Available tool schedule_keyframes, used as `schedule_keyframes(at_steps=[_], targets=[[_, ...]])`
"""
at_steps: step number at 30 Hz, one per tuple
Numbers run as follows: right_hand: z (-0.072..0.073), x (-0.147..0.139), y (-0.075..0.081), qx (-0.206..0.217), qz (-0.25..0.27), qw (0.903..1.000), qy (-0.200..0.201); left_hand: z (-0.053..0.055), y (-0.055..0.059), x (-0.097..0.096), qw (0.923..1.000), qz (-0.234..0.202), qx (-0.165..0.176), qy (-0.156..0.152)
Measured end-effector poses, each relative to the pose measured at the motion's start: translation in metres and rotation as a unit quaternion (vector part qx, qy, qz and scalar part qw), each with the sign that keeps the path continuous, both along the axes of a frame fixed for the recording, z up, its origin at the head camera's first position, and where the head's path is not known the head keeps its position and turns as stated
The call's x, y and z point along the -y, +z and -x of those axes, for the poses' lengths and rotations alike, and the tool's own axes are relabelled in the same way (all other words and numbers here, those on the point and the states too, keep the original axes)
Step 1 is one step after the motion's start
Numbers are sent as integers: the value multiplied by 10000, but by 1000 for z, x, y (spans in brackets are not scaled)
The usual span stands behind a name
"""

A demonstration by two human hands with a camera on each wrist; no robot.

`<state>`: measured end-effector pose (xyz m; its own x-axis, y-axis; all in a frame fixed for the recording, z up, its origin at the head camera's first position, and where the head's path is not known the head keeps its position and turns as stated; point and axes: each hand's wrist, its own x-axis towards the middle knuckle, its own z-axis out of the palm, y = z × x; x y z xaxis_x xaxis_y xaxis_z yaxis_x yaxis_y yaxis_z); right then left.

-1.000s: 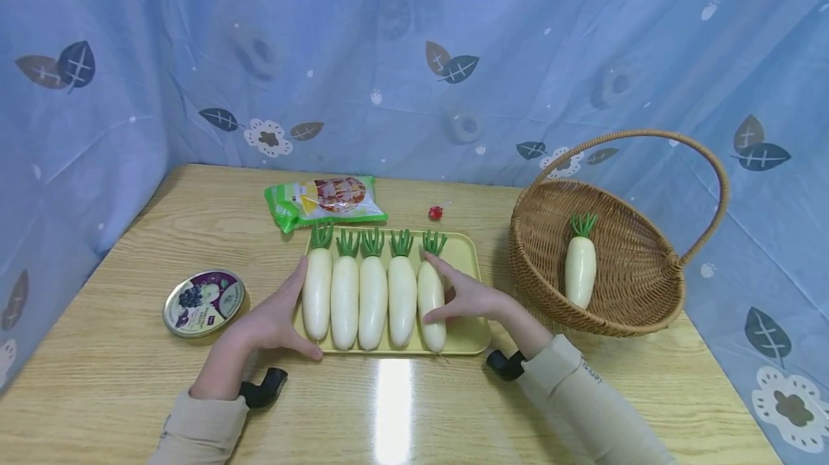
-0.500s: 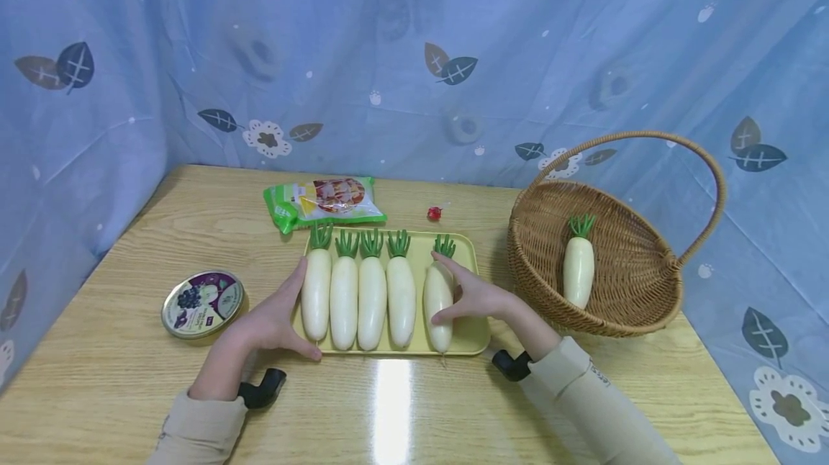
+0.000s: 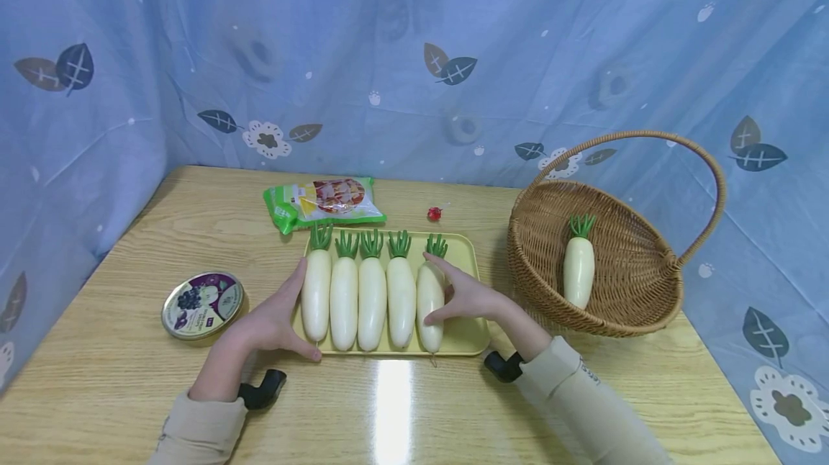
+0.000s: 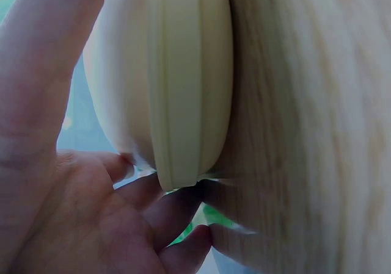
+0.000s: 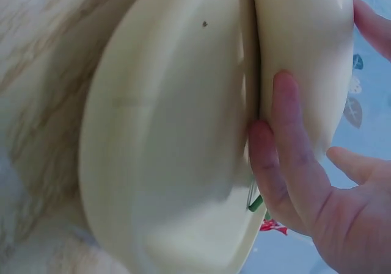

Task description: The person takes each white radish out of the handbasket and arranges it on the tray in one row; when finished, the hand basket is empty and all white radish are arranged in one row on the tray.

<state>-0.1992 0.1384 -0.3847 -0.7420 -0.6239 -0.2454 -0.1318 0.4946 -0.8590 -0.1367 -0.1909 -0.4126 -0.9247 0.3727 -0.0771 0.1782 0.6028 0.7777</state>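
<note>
On a pale yellow tray (image 3: 465,256) lies a row of several white radishes (image 3: 372,299) with green tops. My left hand (image 3: 275,317) holds the tray's left end, thumb at the front corner. In the left wrist view its bent fingers (image 4: 174,213) touch the tray rim (image 4: 177,103). My right hand (image 3: 476,299) spans the rightmost white radish (image 3: 429,296), holding it between thumb and fingers. In the right wrist view two fingers (image 5: 290,121) lie along that radish's side (image 5: 305,30). The radish rests in the tray, close to its neighbour on the left.
A wicker basket (image 3: 527,267) at the right holds one white radish (image 3: 579,274). Behind the tray lie a green food packet (image 3: 330,200) and a small red item (image 3: 435,214). An oval tin (image 3: 204,304) sits at the left. A blue patterned curtain (image 3: 388,76) surrounds the table.
The rightmost radish shifted right half a second ago, opening a gap, and is now back left beside the others, with my right hand moving along with it. My left hand has stayed put.
</note>
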Motion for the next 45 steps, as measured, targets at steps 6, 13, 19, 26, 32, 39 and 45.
schedule_keyframes(at_steps=[6,13,19,26,32,39,45], targets=[[0,-4,5,-52,-196,9997,-145,-1,0,0,10000,27,21,23],[-4,-9,19,-192,-443,9983,-320,-2,0,1,10000,69,29,52],[-9,-15,29,-311,-376,9985,-237,-2,1,1,9999,128,8,59],[-14,-26,43,-685,-464,9964,-174,-2,2,-1,9999,92,15,46],[-17,-33,57,-958,-552,9938,-153,-2,1,-2,9999,122,-22,19],[-21,-42,76,-1349,-751,9879,-152,-3,3,-2,9999,101,17,31],[-23,-52,90,-1435,-612,9875,-228,-3,4,-2,9999,109,9,36]])
